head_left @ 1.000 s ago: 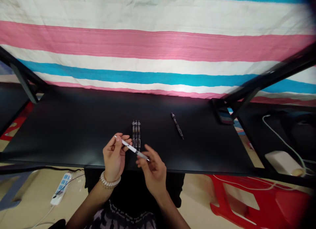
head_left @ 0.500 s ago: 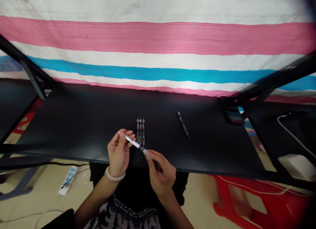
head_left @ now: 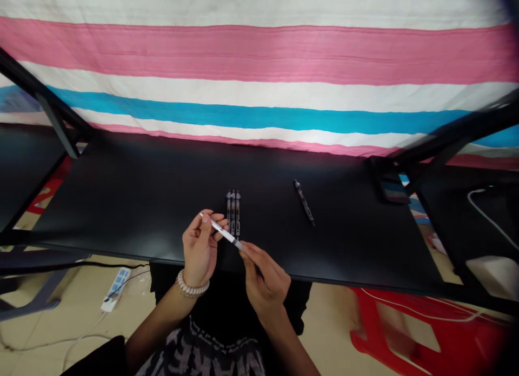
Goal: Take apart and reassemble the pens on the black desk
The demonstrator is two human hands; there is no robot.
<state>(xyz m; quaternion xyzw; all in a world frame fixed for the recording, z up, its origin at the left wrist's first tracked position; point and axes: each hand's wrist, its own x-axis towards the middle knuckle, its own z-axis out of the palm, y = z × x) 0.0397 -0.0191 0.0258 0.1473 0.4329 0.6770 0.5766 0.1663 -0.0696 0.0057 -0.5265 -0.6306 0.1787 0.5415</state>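
A white pen (head_left: 223, 233) slants between my two hands above the front edge of the black table. My left hand (head_left: 200, 249) pinches its upper left end between thumb and fingers, palm turned up. At the lower right end, my right hand (head_left: 265, 279) grips the pen, and its fingers hide that tip. Just beyond the held pen, three dark pens (head_left: 233, 211) lie side by side, their lower ends partly covered. Another dark pen (head_left: 304, 202) lies alone and slanted, farther right on the table.
The black table (head_left: 162, 176) runs across in front of me, with a striped curtain (head_left: 259, 95) behind it. A dark phone-like slab (head_left: 391, 187) is by the right frame leg. On the floor are a power strip (head_left: 115, 289) and a red stool (head_left: 365, 333).
The view has shifted slightly. My right hand has slid a little along the pen toward my left hand, covering more of its lower end. Both hands keep hold of it.
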